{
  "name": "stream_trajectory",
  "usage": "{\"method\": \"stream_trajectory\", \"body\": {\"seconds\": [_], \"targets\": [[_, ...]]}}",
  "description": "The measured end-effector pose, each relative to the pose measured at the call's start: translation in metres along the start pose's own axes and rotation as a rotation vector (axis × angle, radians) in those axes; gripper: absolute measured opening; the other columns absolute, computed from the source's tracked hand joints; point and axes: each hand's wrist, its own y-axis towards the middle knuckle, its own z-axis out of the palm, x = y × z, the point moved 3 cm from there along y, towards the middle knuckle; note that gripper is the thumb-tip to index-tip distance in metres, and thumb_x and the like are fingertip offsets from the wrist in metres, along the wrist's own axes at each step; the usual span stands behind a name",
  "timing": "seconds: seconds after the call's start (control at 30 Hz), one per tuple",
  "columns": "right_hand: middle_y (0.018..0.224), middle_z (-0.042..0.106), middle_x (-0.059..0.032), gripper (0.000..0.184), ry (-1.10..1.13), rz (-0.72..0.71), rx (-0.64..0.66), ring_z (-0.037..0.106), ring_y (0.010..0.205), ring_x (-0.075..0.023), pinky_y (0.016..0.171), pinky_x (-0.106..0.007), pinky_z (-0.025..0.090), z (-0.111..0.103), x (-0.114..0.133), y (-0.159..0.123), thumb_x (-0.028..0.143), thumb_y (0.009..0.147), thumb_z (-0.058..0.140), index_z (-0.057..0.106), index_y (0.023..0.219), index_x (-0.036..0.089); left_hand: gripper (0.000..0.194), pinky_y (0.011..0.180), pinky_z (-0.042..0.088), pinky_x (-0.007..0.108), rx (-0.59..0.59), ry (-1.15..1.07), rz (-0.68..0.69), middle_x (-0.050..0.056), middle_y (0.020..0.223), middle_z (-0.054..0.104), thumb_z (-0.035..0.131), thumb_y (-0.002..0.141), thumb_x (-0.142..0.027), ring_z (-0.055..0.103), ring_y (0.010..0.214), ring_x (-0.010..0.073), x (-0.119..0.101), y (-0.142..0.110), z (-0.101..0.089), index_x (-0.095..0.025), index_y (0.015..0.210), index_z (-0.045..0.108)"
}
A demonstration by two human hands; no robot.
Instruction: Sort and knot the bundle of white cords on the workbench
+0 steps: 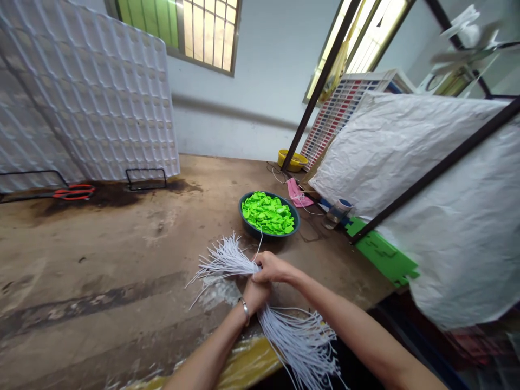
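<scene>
A thick bundle of thin white cords (pixel 298 346) passes through my left hand (pixel 257 297), which is closed around it near the table's front edge. Loose ends fan out to the left on the tabletop, and the longer part hangs down to the right, over the edge. My right hand (pixel 273 267) is closed at the top of the bundle, right against my left hand. From its fingertips one white cord sticks up. Just beyond both hands stands a dark round basin (pixel 298 223) heaped with bright green flat pieces (pixel 268 213).
Red-handled scissors (pixel 73 192) lie at the left of the brown table (pixel 134 254). White moulded panels (pixel 97 97) lean behind. At right are a pink cloth (pixel 298 193), a jar (pixel 338 213), a green board (pixel 382 252), dark metal poles and white sheeting (pixel 406 146). A yellow basin (pixel 293 160) stands farther back.
</scene>
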Motion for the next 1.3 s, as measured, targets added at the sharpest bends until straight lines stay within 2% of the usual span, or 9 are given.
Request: {"method": "stream_trajectory", "body": {"seconds": [0.17,0.3,0.4,0.53,0.63,0.77,0.9,1.1,1.3], "targets": [[0.073,0.056,0.0014,0.009,-0.048,0.063,-0.195,0.045,0.065,-0.0079,0.058,-0.02,0.028,0.009,0.007,0.002,0.01,0.06,0.058,0.061,0.069,0.01,0.03,0.043,0.035,0.026,0.066,0.049,-0.112,0.0,0.047,0.051,0.072,0.077,-0.037,0.045,0.041,0.0116,-0.021,-0.017,0.0,-0.015,0.06,0.059],[0.08,0.06,-0.0006,0.01,-0.061,0.047,-0.26,0.048,0.071,-0.0094,0.062,-0.02,0.031,0.009,0.007,0.0,0.011,0.062,0.057,0.062,0.071,0.011,0.029,0.044,0.037,0.028,0.093,0.021,-0.127,0.002,0.048,0.052,0.072,0.069,-0.042,0.046,0.041,0.0137,-0.036,-0.024,0.0,-0.016,0.062,0.062],[0.078,0.059,-0.0006,0.009,-0.063,0.054,-0.28,0.048,0.069,-0.0096,0.061,-0.02,0.03,0.005,0.0,-0.004,0.011,0.062,0.059,0.061,0.07,0.011,0.027,0.046,0.038,0.028,0.131,0.034,-0.119,0.002,0.049,0.054,0.071,0.063,-0.04,0.048,0.044,0.0149,-0.044,-0.023,0.0,-0.014,0.061,0.063],[0.079,0.057,-0.0018,0.007,-0.088,0.081,-0.361,0.047,0.072,-0.0105,0.065,-0.022,0.031,-0.005,-0.015,-0.011,0.011,0.062,0.061,0.058,0.068,0.011,0.017,0.058,0.043,0.026,0.159,0.072,-0.056,0.004,0.062,0.064,0.065,0.061,-0.028,0.055,0.06,0.0168,-0.052,-0.018,-0.003,-0.012,0.068,0.067],[0.08,0.057,-0.0033,0.003,-0.089,0.119,-0.413,0.047,0.073,-0.0111,0.066,-0.023,0.032,-0.011,-0.031,-0.018,0.011,0.066,0.059,0.057,0.068,0.011,0.019,0.065,0.043,0.027,0.1,0.141,-0.012,0.005,0.073,0.068,0.06,0.064,-0.024,0.057,0.07,0.0182,-0.053,-0.016,-0.004,-0.012,0.075,0.07],[0.085,0.06,-0.0054,0.001,-0.062,0.144,-0.453,0.051,0.076,-0.0127,0.068,-0.023,0.035,-0.008,-0.05,-0.026,0.012,0.072,0.059,0.059,0.071,0.011,0.018,0.072,0.041,0.029,-0.122,0.313,0.097,0.005,0.075,0.066,0.059,0.079,-0.031,0.057,0.073,0.0187,-0.052,-0.022,-0.006,-0.015,0.075,0.066],[0.1,0.061,-0.0095,0.008,-0.168,0.059,-0.416,0.056,0.086,-0.0167,0.076,-0.025,0.042,0.006,-0.052,-0.03,0.014,0.08,0.057,0.063,0.085,0.01,0.021,0.074,0.045,0.029,-0.229,0.414,0.244,0.004,0.078,0.068,0.06,0.086,-0.037,0.062,0.074,0.0184,-0.056,-0.026,-0.009,-0.018,0.079,0.065],[0.112,0.057,-0.014,0.021,-0.502,0.149,-0.28,0.059,0.086,-0.0191,0.075,-0.03,0.047,0.019,-0.042,-0.031,0.013,0.09,0.046,0.063,0.102,0.01,0.017,0.074,0.049,0.031,-0.267,0.459,0.203,0.005,0.082,0.072,0.059,0.082,-0.032,0.066,0.077,0.0197,-0.05,-0.022,-0.013,-0.019,0.084,0.07],[0.112,0.056,-0.0143,0.029,-0.587,0.159,-0.199,0.062,0.087,-0.0202,0.073,-0.03,0.049,0.018,-0.038,-0.032,0.014,0.098,0.035,0.062,0.106,0.01,0.02,0.073,0.052,0.03,-0.293,0.456,0.18,0.004,0.082,0.073,0.057,0.081,-0.034,0.068,0.076,0.019,-0.044,-0.023,-0.01,-0.02,0.085,0.071]]}}
